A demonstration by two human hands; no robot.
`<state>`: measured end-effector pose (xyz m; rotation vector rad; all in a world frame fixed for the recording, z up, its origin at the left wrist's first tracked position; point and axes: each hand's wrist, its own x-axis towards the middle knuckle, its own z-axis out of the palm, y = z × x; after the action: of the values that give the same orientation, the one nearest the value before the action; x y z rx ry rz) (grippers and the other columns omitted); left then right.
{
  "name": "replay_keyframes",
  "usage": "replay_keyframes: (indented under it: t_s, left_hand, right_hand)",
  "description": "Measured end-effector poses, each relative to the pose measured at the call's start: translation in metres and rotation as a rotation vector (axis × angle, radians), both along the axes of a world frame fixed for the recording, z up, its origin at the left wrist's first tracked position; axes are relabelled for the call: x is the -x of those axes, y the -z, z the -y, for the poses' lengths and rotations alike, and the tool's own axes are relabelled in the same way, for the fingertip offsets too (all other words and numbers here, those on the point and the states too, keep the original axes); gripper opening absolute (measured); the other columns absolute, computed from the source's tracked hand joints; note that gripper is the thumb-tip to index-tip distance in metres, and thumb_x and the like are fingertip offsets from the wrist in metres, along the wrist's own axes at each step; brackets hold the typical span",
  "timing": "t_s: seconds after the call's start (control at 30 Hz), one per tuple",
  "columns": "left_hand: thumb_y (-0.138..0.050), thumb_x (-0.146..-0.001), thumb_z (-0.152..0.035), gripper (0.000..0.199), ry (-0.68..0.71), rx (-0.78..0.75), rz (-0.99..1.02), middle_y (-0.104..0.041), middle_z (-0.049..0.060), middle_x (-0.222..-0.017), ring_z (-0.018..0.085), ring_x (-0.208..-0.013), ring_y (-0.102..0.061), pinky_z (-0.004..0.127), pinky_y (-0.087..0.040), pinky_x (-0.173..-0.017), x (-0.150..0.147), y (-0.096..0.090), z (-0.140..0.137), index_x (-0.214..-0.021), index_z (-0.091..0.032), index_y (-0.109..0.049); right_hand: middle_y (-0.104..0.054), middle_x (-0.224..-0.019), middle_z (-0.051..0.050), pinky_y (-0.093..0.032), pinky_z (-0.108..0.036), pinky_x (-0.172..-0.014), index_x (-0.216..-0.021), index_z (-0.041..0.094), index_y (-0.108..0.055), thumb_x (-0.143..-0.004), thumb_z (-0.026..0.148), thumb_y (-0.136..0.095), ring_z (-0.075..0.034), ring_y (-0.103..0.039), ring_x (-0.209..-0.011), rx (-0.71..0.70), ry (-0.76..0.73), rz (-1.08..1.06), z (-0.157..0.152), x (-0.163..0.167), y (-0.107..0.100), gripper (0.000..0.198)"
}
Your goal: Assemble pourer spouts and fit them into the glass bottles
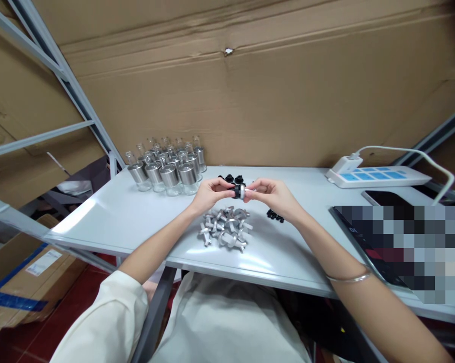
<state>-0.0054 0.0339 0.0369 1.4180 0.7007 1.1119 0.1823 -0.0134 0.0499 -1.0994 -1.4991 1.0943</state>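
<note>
Above the middle of the table, my left hand (211,192) pinches a black stopper (237,191). My right hand (271,195) grips a silver metal pourer spout (243,191), whose round collar is against the black part. Fingertips cover some of both pieces, so how deeply they join cannot be seen. Just below my hands lies a heap of silver metal spouts (227,227). Several black stoppers (230,178) stand behind my hands, partly hidden by them. Under my right wrist is a small cluster of little black pieces (275,216).
Several glass bottles with metal sleeves (169,176) stand at the table's back left. On the right are a white power strip (382,176) with a plugged-in charger, a phone (386,197) and a dark tablet-like device (358,237). Cardboard (272,101) walls the back.
</note>
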Motion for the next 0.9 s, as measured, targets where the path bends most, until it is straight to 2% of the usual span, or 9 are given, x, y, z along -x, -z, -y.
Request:
replay_keyframes:
  t_s: [0.27, 0.43, 0.9]
  left_hand:
    - [-0.086, -0.043, -0.03, 0.037, 0.0, -0.019, -0.046, -0.07, 0.003, -0.069, 0.015, -0.068, -0.066, 0.034, -0.053, -0.076, 0.0023, 0.0014, -0.0012, -0.068, -0.01, -0.068]
    - [-0.085, -0.045, -0.032, 0.036, -0.021, -0.041, -0.047, -0.071, 0.004, -0.072, 0.017, -0.071, -0.067, 0.033, -0.053, -0.076, 0.0023, 0.0041, -0.0023, -0.07, -0.011, -0.069]
    - [-0.084, -0.047, -0.03, 0.032, 0.002, -0.055, -0.058, -0.069, 0.002, -0.071, 0.012, -0.066, -0.064, 0.027, -0.052, -0.071, 0.0015, 0.0033, 0.0004, -0.067, -0.011, -0.068]
  right_hand:
    - [-0.071, -0.067, -0.006, -0.048, -0.035, -0.073, -0.073, 0.017, -0.061, -0.064, 0.047, -0.074, -0.019, -0.067, -0.067, -0.028, -0.02, -0.001, -0.0025, 0.0033, 0.0081, 0.034]
    - [-0.071, -0.065, -0.005, -0.049, -0.035, -0.072, -0.07, 0.018, -0.059, -0.062, 0.046, -0.076, -0.018, -0.066, -0.065, -0.007, -0.027, -0.049, -0.0035, 0.0056, 0.0081, 0.034]
    - [-0.07, -0.063, -0.004, -0.049, -0.033, -0.069, -0.069, 0.018, -0.059, -0.062, 0.045, -0.076, -0.016, -0.065, -0.062, 0.0, -0.051, -0.058, -0.0041, 0.0066, 0.0086, 0.033]
